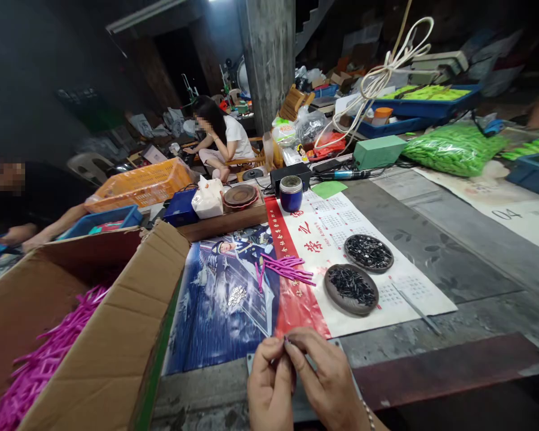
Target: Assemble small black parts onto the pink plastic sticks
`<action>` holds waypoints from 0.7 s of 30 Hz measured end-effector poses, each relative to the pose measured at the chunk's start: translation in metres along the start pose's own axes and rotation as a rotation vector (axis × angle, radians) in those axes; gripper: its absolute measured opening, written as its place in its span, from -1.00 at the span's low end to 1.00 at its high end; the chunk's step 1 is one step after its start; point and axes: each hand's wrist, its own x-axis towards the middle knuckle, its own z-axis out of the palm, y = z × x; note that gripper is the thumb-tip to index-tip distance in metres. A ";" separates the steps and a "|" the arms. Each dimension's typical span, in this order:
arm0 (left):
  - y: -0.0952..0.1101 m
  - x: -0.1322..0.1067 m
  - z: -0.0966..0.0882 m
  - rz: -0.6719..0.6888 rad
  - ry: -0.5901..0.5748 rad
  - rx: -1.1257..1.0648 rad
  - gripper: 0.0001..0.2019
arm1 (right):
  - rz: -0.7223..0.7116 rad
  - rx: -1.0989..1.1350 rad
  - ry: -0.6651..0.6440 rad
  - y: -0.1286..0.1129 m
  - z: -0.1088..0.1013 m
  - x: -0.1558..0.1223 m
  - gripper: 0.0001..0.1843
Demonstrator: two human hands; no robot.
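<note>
At the table's near edge, my left hand (pixel 270 380) and my right hand (pixel 329 378) meet at the fingertips. Both are closed in a pinch, and between them shows only a tiny dark bit, too small to name. Just beyond lies a poster calendar (pixel 291 311). On it are a loose bunch of magenta sticks (pixel 290 267), a small heap of white rings (pixel 236 296), a dish of thin black pieces (pixel 352 289) and another dish of shiny dark small parts (pixel 369 252). A thin metal rod (pixel 415 308) lies right of the dishes.
An open cardboard box (pixel 103 335) of magenta sticks (pixel 58 353) stands at left. Behind the calendar are a blue jar (pixel 291 194), a tissue pack (pixel 208 197) and a green box (pixel 379 152). A bag of green pieces (pixel 453 146) lies at right. Two other people sit beyond.
</note>
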 end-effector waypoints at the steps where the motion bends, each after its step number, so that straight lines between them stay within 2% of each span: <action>1: 0.000 -0.001 0.000 -0.007 0.007 -0.002 -0.59 | -0.007 -0.012 -0.001 -0.001 0.001 -0.001 -0.78; 8: 0.001 -0.006 -0.003 -0.042 -0.038 -0.036 -0.65 | -0.030 -0.132 0.029 0.000 0.012 -0.005 -0.68; 12: 0.001 -0.008 -0.005 -0.059 -0.067 -0.055 -0.70 | -0.019 -0.115 0.056 0.004 0.016 -0.006 -0.68; 15: 0.002 -0.010 -0.007 -0.089 -0.137 -0.040 -0.71 | 0.008 -0.098 0.082 0.007 0.015 -0.007 -0.71; 18: 0.002 -0.012 -0.010 -0.118 -0.191 -0.021 -0.71 | 0.055 -0.057 0.032 0.009 0.011 -0.006 -0.64; 21: 0.001 -0.012 -0.014 -0.085 -0.208 -0.020 -0.77 | 0.115 0.043 -0.075 0.007 0.009 -0.005 -0.52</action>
